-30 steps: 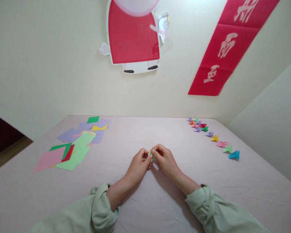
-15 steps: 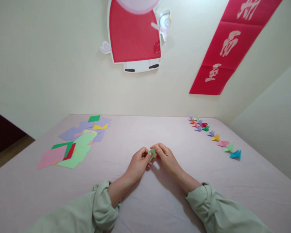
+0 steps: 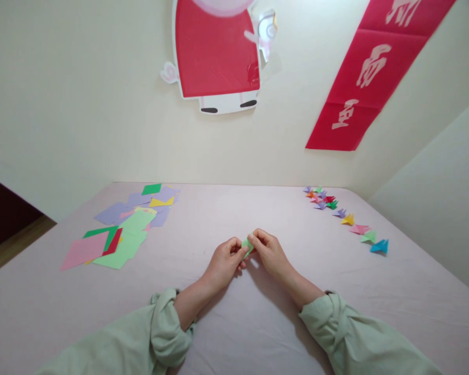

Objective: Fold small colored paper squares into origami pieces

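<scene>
A small folded piece of light green paper (image 3: 247, 247) is held just above the middle of the table. My left hand (image 3: 227, 263) pinches it from the left, its thumb on the front face. From the right, the fingertips of my right hand (image 3: 269, 250) close on the paper's upper right edge. Fingers cover much of the paper, so its full shape is hidden. Both hands are closed, close together, with the wrists low over the pale tablecloth (image 3: 234, 323).
Loose coloured paper sheets, including a pink sheet (image 3: 85, 251) and light green sheets (image 3: 128, 245), lie at the left. Along the right stands a row of several folded paper figures, a blue one (image 3: 380, 247) nearest. Behind the table rises a wall (image 3: 234, 151).
My right fingertips have closed onto the paper's upper edge, and its face has turned somewhat. My left hand keeps its pinch. The whole view has shifted slightly.
</scene>
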Available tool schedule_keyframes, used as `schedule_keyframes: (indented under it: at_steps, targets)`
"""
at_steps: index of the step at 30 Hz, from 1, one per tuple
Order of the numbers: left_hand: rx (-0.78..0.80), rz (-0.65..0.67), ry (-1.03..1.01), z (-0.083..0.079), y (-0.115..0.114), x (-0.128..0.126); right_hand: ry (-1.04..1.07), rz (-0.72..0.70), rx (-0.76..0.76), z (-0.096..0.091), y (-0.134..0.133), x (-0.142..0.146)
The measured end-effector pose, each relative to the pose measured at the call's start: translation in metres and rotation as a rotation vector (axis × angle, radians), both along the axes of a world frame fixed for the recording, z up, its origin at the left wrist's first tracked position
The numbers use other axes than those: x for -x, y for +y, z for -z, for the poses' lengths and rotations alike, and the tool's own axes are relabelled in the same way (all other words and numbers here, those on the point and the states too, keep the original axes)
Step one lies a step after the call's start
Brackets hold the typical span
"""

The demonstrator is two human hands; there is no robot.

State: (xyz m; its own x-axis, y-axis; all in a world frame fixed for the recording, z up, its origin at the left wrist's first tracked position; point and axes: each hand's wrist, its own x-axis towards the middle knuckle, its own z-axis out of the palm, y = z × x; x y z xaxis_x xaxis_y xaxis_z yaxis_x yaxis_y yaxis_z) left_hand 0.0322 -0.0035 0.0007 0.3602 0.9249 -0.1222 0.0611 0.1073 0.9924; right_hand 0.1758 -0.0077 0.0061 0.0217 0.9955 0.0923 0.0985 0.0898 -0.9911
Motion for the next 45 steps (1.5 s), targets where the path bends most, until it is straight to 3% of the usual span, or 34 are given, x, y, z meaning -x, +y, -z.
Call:
schedule_keyframes:
  at_steps: [12, 22, 33, 36, 40, 42, 45]
  targets:
    - [-0.007, 0.082, -0.003, 0.003, -0.001, 0.000, 0.075, 0.089, 0.055, 0.005, 0.004, -0.003]
    - [-0.016, 0.098, 0.016, 0.002, -0.003, 0.001, 0.245, 0.061, 0.142, 0.007, 0.004, -0.002]
    - [-0.054, 0.109, 0.038, 0.008, -0.002, 0.002, 0.135, 0.106, 0.065, 0.006, 0.005, -0.005]
    - [-0.184, 0.047, 0.116, 0.004, -0.003, 0.003, -0.035, 0.126, -0.045, 0.002, 0.004, -0.008]
    - [-0.600, -0.125, 0.299, -0.008, -0.008, 0.006, -0.184, 0.160, -0.115, -0.004, -0.001, -0.007]
    - [-0.734, -0.084, 0.378, -0.011, -0.011, 0.006, -0.211, 0.163, -0.115, -0.005, -0.003, -0.005]
    - [-0.748, -0.045, 0.429, -0.009, -0.012, 0.005, -0.200, 0.130, -0.106, -0.007, -0.006, 0.000]
